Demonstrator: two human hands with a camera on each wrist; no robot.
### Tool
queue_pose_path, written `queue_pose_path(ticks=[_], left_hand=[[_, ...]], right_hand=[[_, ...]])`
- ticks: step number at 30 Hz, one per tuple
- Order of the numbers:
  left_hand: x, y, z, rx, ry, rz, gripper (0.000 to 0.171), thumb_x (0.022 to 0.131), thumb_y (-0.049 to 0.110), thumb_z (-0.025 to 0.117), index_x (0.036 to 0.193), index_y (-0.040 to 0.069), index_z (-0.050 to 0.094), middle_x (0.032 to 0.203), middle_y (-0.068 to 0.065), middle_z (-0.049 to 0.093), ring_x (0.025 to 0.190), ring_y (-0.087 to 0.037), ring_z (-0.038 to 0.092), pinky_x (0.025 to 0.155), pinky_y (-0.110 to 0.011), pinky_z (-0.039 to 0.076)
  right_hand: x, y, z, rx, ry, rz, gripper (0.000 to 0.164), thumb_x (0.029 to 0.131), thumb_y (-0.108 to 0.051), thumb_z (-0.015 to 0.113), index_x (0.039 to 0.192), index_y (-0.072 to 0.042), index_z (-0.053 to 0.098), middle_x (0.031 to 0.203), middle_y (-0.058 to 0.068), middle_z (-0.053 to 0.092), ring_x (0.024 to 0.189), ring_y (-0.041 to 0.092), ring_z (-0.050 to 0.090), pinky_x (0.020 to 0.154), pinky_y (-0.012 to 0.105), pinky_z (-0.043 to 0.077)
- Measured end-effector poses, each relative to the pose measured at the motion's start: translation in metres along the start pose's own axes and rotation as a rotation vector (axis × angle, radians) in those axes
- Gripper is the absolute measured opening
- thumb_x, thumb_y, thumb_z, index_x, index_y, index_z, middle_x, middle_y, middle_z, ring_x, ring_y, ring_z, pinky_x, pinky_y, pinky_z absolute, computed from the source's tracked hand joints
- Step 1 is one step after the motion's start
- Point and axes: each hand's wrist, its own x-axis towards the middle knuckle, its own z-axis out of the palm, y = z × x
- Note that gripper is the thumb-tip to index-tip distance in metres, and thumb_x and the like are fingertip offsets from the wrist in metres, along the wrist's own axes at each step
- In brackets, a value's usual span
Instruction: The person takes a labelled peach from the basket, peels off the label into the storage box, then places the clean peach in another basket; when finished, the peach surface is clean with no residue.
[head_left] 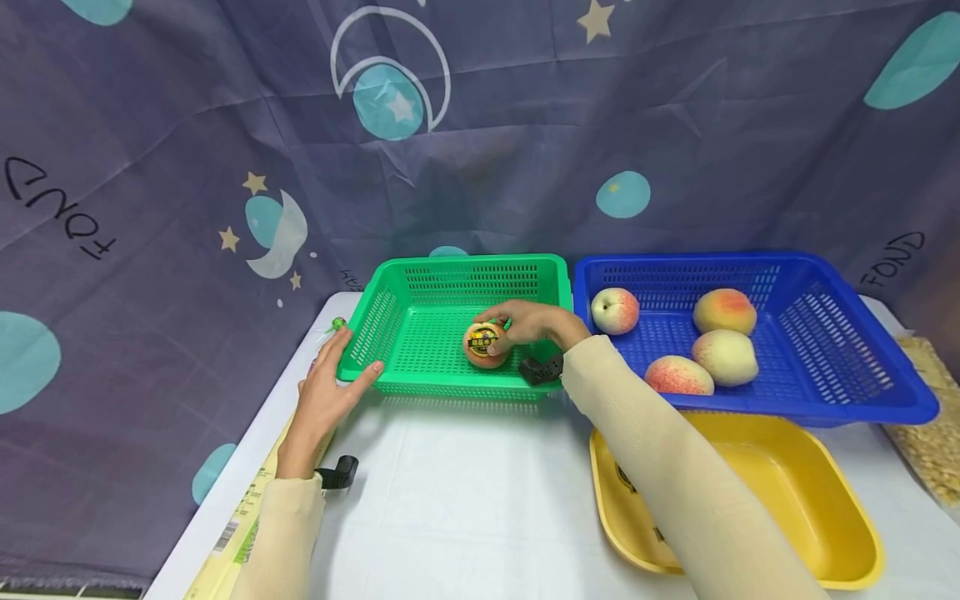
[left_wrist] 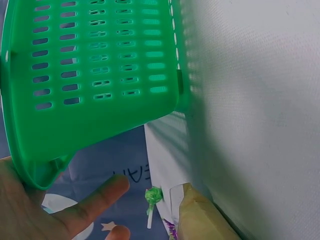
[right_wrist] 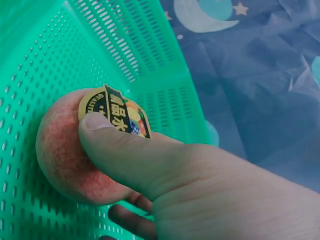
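Observation:
In the head view a peach (head_left: pixel 480 348) with a black-and-gold label (head_left: pixel 483 340) is inside the green basket (head_left: pixel 457 379), near its front right. My right hand (head_left: pixel 528 323) grips this peach. The right wrist view shows the thumb (right_wrist: pixel 120 145) lying over the label, while other fingers curl beneath the fruit, partly hidden. At the basket's front left corner, my left hand (head_left: pixel 330 392) rests against the rim with fingers extended. In the left wrist view, fingers of that hand (left_wrist: pixel 35 215) stretch below the basket's corner.
To the right stands a blue basket (head_left: pixel 795 408) with several peaches (head_left: pixel 723 358). A yellow basin (head_left: pixel 817 500) sits before it, partly covered by my right sleeve. A yellow package (head_left: pixel 247 517) and a green-wrapped lollipop (left_wrist: pixel 153 196) lie at the left; a bag of grains (head_left: pixel 926 433), far right.

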Motion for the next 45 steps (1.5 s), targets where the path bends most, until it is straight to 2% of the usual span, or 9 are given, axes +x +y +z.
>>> queue_pose_path(ticks=[6, 11, 17, 20, 24, 28, 34, 40, 45], left_hand=[[0.0000, 0.0000, -0.0003, 0.000, 0.001, -0.005, 0.085, 0.094, 0.058, 0.062, 0.163, 0.023, 0.026, 0.172, -0.003, 0.018, 0.155, -0.041, 0.023, 0.108, -0.080, 0.015], [0.0005, -0.0005, 0.0000, -0.001, -0.001, -0.006, 0.085, 0.094, 0.059, 0.062, 0.163, 0.023, 0.026, 0.172, -0.002, 0.018, 0.156, -0.041, 0.022, 0.108, -0.080, 0.014], [0.0010, -0.0009, 0.0000, 0.002, -0.007, -0.005, 0.086, 0.095, 0.059, 0.062, 0.163, 0.024, 0.025, 0.172, -0.002, 0.017, 0.156, -0.041, 0.022, 0.108, -0.081, 0.014], [0.0011, -0.0007, 0.0000, 0.001, -0.008, -0.005, 0.085, 0.095, 0.059, 0.062, 0.163, 0.024, 0.025, 0.172, -0.002, 0.017, 0.156, -0.041, 0.022, 0.109, -0.081, 0.013], [0.0011, -0.0005, 0.0000, 0.002, -0.008, -0.002, 0.085, 0.095, 0.058, 0.062, 0.163, 0.023, 0.026, 0.172, -0.002, 0.018, 0.155, -0.042, 0.022, 0.108, -0.082, 0.013], [0.0010, -0.0004, 0.0001, 0.002, -0.007, -0.002, 0.085, 0.095, 0.058, 0.062, 0.163, 0.023, 0.026, 0.172, -0.002, 0.018, 0.155, -0.042, 0.023, 0.108, -0.081, 0.014], [0.0010, -0.0002, -0.0001, 0.003, -0.010, -0.006, 0.085, 0.095, 0.059, 0.061, 0.163, 0.023, 0.025, 0.172, -0.002, 0.017, 0.155, -0.043, 0.022, 0.109, -0.082, 0.012], [0.0010, 0.0002, -0.0003, 0.004, -0.013, -0.009, 0.085, 0.095, 0.059, 0.061, 0.163, 0.024, 0.025, 0.172, -0.001, 0.016, 0.155, -0.043, 0.021, 0.109, -0.083, 0.011], [0.0006, 0.0000, -0.0004, 0.004, -0.015, -0.009, 0.084, 0.095, 0.060, 0.060, 0.163, 0.024, 0.025, 0.172, -0.001, 0.016, 0.156, -0.042, 0.021, 0.108, -0.083, 0.011]], right_hand=[[0.0013, -0.0001, 0.0001, -0.034, -0.040, -0.049, 0.077, 0.094, -0.015, 0.072, 0.161, -0.025, 0.033, 0.168, 0.009, 0.029, 0.153, 0.035, 0.031, 0.115, 0.053, 0.040], [0.0011, -0.0003, 0.0002, -0.057, -0.071, -0.063, 0.073, 0.097, -0.023, 0.071, 0.160, -0.023, 0.035, 0.168, 0.009, 0.029, 0.154, 0.035, 0.028, 0.119, 0.054, 0.036], [0.0003, -0.0015, 0.0002, -0.081, -0.093, -0.060, 0.071, 0.099, -0.036, 0.067, 0.160, -0.022, 0.034, 0.165, 0.012, 0.033, 0.152, 0.036, 0.033, 0.120, 0.056, 0.034], [0.0006, -0.0016, 0.0009, -0.085, -0.102, -0.062, 0.069, 0.099, -0.038, 0.066, 0.160, -0.022, 0.036, 0.166, 0.012, 0.032, 0.154, 0.035, 0.029, 0.121, 0.056, 0.032], [-0.0002, -0.0017, 0.0018, -0.030, -0.126, -0.061, 0.063, 0.101, -0.033, 0.065, 0.158, -0.024, 0.040, 0.167, 0.010, 0.029, 0.156, 0.035, 0.024, 0.120, 0.054, 0.034], [-0.0010, -0.0016, 0.0022, 0.055, -0.143, -0.046, 0.056, 0.102, -0.027, 0.063, 0.155, -0.026, 0.046, 0.163, 0.009, 0.037, 0.149, 0.033, 0.035, 0.112, 0.049, 0.044], [0.0008, -0.0003, 0.0015, 0.109, -0.122, -0.030, 0.047, 0.101, -0.023, 0.064, 0.148, -0.026, 0.056, 0.149, 0.005, 0.054, 0.123, 0.024, 0.055, 0.092, 0.043, 0.055], [0.0012, -0.0002, 0.0000, 0.148, -0.115, -0.028, 0.041, 0.100, -0.018, 0.065, 0.141, -0.022, 0.063, 0.145, 0.004, 0.058, 0.113, 0.023, 0.059, 0.086, 0.042, 0.056], [-0.0001, -0.0011, -0.0016, 0.190, -0.106, -0.012, 0.034, 0.101, -0.017, 0.064, 0.134, -0.024, 0.067, 0.148, 0.004, 0.054, 0.117, 0.025, 0.058, 0.089, 0.046, 0.055]])
